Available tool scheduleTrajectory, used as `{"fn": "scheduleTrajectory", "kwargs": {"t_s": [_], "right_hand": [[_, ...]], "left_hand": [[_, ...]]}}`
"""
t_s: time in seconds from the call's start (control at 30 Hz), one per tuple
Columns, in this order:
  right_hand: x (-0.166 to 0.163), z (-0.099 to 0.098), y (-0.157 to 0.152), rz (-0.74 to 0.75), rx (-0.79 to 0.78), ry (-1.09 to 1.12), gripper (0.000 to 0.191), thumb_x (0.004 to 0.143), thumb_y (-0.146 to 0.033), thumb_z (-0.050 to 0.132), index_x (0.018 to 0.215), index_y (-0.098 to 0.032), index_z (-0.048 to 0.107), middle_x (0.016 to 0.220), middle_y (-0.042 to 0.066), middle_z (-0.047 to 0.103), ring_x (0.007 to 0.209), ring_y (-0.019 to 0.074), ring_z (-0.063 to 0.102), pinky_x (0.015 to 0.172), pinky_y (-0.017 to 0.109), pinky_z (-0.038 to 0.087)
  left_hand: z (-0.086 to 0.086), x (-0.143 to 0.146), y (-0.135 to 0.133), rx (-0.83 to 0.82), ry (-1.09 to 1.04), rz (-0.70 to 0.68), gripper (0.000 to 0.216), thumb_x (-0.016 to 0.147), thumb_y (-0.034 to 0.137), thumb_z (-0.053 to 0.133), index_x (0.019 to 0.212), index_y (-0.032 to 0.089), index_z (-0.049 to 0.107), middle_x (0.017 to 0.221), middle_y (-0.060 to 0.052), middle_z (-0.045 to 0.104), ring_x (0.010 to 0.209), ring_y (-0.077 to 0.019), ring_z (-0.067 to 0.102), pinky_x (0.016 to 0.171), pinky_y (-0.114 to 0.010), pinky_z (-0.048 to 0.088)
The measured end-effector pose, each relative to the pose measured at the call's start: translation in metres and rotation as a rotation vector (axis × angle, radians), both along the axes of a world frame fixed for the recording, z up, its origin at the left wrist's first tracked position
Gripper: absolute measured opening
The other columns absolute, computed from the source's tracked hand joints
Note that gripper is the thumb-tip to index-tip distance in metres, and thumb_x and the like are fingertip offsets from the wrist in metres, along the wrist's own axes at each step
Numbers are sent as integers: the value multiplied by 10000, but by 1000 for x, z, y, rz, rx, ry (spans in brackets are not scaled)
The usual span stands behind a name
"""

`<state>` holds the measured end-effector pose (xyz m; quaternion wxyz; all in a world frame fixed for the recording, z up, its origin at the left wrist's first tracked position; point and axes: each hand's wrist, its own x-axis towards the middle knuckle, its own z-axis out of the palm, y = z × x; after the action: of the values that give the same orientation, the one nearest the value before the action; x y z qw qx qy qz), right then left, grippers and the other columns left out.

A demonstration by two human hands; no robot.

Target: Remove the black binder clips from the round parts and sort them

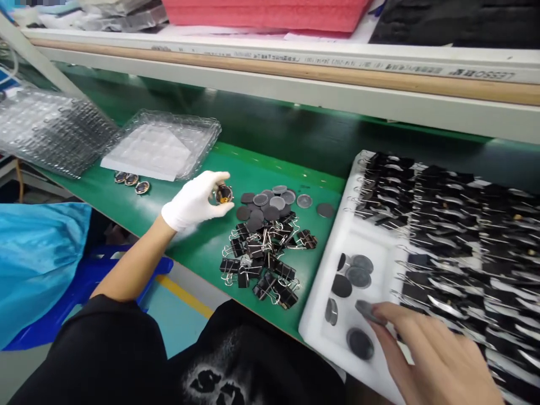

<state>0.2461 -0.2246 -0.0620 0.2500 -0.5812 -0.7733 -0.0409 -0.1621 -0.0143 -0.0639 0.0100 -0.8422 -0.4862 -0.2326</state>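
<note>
left hand holds round part | right hand pinches grey disc

Round metal-rimmed case, orange patch inside, in our left hand, grey disc, tilted, in our right hand

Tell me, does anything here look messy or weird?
Yes, a little: the black clips lie in a jumbled heap on the green table, while the black pieces in the white tray sit in rows. Also, the left hand is gloved but the right hand is bare.

Bright bench, shadow beneath shelf, glinting trays
</note>
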Motion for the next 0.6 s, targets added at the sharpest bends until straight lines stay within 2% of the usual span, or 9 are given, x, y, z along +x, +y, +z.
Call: {"fn": "scheduleTrajectory", "kwargs": {"t_s": [0.03, 0.1, 0.2, 0.27, 0.37, 0.47, 0.53, 0.6], "right_hand": [[-8, 7, 1, -8, 34, 49, 130, 1015, -293, 603, 1084, -270, 710, 1014, 28, 765, 838, 220, 725, 765, 379, 499], [-26, 18, 5, -40, 129, 137, 290, 956, -132, 672, 1211, -269, 675, 1105, 43, 771, 914, 242, 749, 853, 392, 543], [-44, 22, 19, 30, 262, 184, 606, 866, 3, 719, 1376, -311, 627, 1205, 51, 771, 934, 266, 768, 776, 394, 591], [-46, 19, 28, 135, 309, 202, 717, 828, 51, 725, 1443, -294, 600, 1287, 79, 743, 1001, 292, 764, 753, 414, 607], [-38, 16, 35, 244, 334, 184, 725, 814, 84, 710, 1461, -223, 597, 1354, 118, 703, 1154, 323, 722, 827, 460, 622], [-32, 17, 38, 280, 292, 135, 645, 848, 88, 660, 1421, -206, 623, 1300, 111, 733, 1187, 316, 708, 853, 471, 617], [-33, 19, 39, 254, 240, 163, 572, 867, 58, 649, 1349, -248, 673, 1298, 98, 738, 1182, 316, 706, 870, 490, 613], [-38, 19, 40, 152, 160, 337, 508, 882, -42, 699, 1334, -274, 678, 1354, 110, 706, 1176, 313, 705, 900, 501, 624]], "left_hand": [[9, 18, -3, 9, -20, -68, 681, 844, 425, 721, 1422, 137, 502, 1215, -125, 690, 1006, -206, 683, 940, -353, 559], [29, 59, -12, -13, -10, -231, 697, 836, 376, 730, 1447, 165, 468, 1148, -91, 700, 983, -200, 687, 903, -330, 560], [52, 117, -29, -121, 74, -522, 650, 863, 326, 691, 1455, 208, 448, 1074, -61, 701, 933, -200, 700, 775, -290, 547], [58, 144, -36, -166, 59, -694, 663, 875, 323, 677, 1470, 200, 411, 1076, -67, 701, 894, -200, 706, 713, -285, 532], [54, 164, -38, -186, -43, -842, 696, 872, 314, 687, 1477, 188, 367, 1137, -94, 700, 904, -205, 713, 728, -301, 543], [45, 169, -35, -204, -85, -874, 671, 892, 295, 679, 1470, 190, 354, 1181, -111, 700, 956, -213, 718, 773, -314, 561], [41, 171, -34, -231, -82, -876, 655, 917, 281, 661, 1479, 186, 339, 1223, -121, 692, 1002, -210, 715, 804, -311, 565], [43, 174, -35, -265, -75, -882, 639, 933, 289, 653, 1482, 182, 344, 1250, -124, 684, 1037, -206, 710, 817, -297, 563]]}}
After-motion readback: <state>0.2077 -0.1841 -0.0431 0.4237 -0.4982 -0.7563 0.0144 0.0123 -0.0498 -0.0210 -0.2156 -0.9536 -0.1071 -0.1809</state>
